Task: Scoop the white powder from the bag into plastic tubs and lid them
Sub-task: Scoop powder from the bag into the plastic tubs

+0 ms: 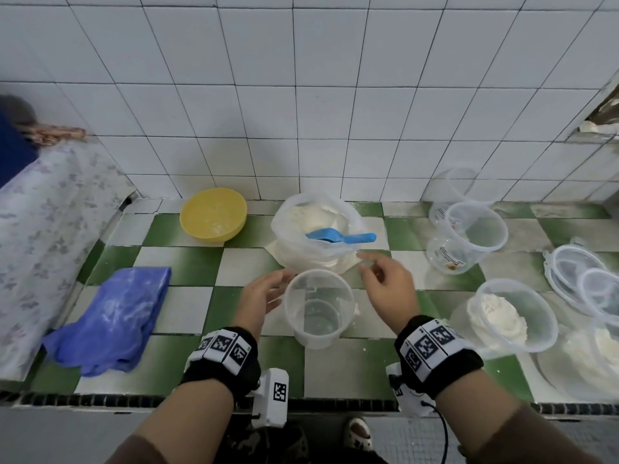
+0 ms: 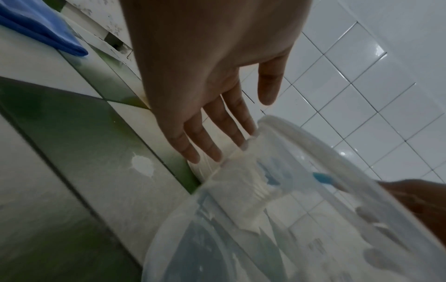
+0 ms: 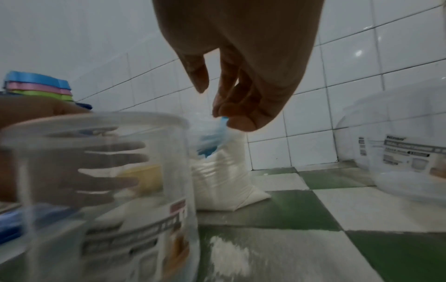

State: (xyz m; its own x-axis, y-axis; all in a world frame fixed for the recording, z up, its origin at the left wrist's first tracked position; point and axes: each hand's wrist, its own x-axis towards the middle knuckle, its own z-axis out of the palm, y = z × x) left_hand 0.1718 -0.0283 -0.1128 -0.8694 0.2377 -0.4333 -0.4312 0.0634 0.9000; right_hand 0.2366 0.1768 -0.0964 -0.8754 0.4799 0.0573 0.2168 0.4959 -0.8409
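— What is smeared by blur? 
— The empty tub (image 3: 101, 190) in the right wrist view; its label cannot be read, and the left hand (image 3: 72, 158) is seen only dimly through its wall.

— What is cut off? 
— The filled tubs (image 1: 599, 356) at the head view's right edge; their number cannot be told.

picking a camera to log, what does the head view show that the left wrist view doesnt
Only the head view: the yellow bowl, the right hand near the blue scoop, a powder-filled tub and loose lids. Only the left wrist view: the left hand's fingertips meeting the empty tub's rim. Both: the left hand, empty tub, powder bag, blue cloth.
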